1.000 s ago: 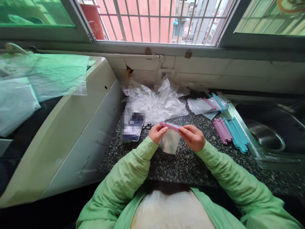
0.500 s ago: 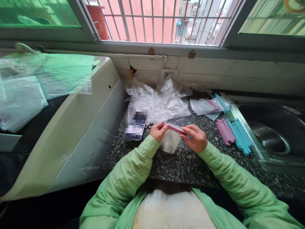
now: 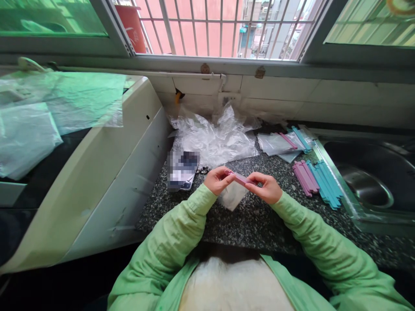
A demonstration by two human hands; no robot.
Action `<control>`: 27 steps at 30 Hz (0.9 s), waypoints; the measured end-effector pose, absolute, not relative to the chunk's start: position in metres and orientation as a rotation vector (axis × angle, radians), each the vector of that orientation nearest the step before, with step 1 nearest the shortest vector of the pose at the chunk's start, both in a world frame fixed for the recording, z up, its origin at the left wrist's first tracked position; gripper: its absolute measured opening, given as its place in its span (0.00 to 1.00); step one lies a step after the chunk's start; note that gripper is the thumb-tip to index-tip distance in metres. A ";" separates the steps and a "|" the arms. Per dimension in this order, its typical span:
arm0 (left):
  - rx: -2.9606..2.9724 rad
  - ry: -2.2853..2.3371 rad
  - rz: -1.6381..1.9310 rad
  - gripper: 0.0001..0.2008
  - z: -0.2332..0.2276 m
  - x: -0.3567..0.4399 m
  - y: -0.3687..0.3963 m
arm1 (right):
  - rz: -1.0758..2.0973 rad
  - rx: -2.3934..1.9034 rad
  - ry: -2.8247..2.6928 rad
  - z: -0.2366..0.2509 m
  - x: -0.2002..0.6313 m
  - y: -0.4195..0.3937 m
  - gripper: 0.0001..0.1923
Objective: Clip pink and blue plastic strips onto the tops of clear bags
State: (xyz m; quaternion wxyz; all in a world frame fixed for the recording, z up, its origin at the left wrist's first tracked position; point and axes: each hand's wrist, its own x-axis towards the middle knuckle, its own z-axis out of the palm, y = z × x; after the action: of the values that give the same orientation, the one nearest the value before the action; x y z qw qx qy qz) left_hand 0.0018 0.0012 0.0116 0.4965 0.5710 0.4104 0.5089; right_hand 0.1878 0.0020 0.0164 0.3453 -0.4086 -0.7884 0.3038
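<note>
Both the left hand (image 3: 218, 180) and right hand (image 3: 265, 188) pinch the pink clip (image 3: 240, 178), lying left-right.

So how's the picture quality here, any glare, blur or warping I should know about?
Head view: even daylight from the barred window, no hard shadows on the counter; wide-lens warping bows the window frame and edges; the phone is pixelated; green-tinted reflections on the side panes; both hands and the pink clip are sharp.
</note>
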 end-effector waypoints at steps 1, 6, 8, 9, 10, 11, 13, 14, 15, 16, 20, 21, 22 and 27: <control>1.387 1.000 1.247 0.17 0.011 0.002 0.002 | 0.780 -1.066 -2.041 0.016 0.187 0.001 0.11; 1.394 1.044 1.280 0.15 0.010 0.001 0.003 | 0.670 -1.061 -2.055 0.013 0.187 0.001 0.09; 1.404 1.042 1.283 0.14 0.010 0.001 0.003 | 0.634 -1.050 -2.068 0.013 0.187 0.002 0.09; 1.413 1.041 1.286 0.14 0.010 0.000 0.003 | 0.624 -1.045 -2.073 0.012 0.187 0.002 0.09; 1.423 1.041 1.291 0.14 0.010 0.000 0.004 | 0.616 -1.040 -2.077 0.012 0.187 0.002 0.09; 1.431 1.041 1.297 0.13 0.010 0.000 0.004 | 0.609 -1.035 -2.079 0.012 0.187 0.002 0.08; 1.441 1.041 1.308 0.13 0.009 0.000 0.004 | 0.602 -1.029 -2.082 0.013 0.187 0.002 0.08; 1.443 1.041 1.312 0.13 0.009 0.001 0.004 | 0.600 -1.028 -2.081 0.013 0.187 0.002 0.07; 1.444 1.041 1.313 0.14 0.009 0.001 0.004 | 0.598 -1.029 -2.080 0.013 0.187 0.002 0.07; 1.447 1.041 1.313 0.14 0.009 0.001 0.004 | 0.597 -1.029 -2.079 0.013 0.187 0.002 0.07; 1.467 1.045 1.307 0.14 0.011 0.000 0.004 | 0.587 -1.031 -2.076 0.014 0.187 0.001 0.07; 1.469 1.047 1.307 0.14 0.011 0.000 0.004 | 0.585 -1.033 -2.077 0.014 0.187 0.001 0.07; 1.471 1.050 1.307 0.14 0.012 0.000 0.004 | 0.583 -1.034 -2.080 0.014 0.187 0.001 0.07; 1.476 1.064 1.318 0.16 0.015 0.001 0.002 | 0.576 -1.040 -2.084 0.015 0.186 0.001 0.07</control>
State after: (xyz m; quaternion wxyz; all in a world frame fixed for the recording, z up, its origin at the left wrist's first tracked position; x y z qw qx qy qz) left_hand 0.0013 0.0023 0.0145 0.4325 0.5922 0.4270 0.5290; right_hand 0.1861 0.0006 0.0148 0.3626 -0.4039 -0.8095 0.2237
